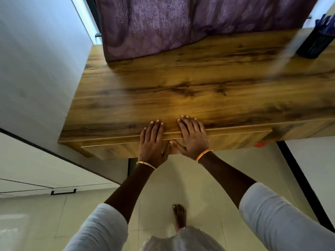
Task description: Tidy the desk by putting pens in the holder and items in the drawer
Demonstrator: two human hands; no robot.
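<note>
i see the left hand [153, 142] and right hand [193, 135] laid flat, fingers straight, over the desk [181, 91] front edge and the top lip of the drawer [126, 148], thumbs touching on the drawer face. neither grips anything. the pen holder [316, 43] stands well apart at far right, pens inside.

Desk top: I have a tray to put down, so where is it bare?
Bare desk top runs between the purple curtain and both hands at the drawer. The far right corner holds the pen holder.
</note>
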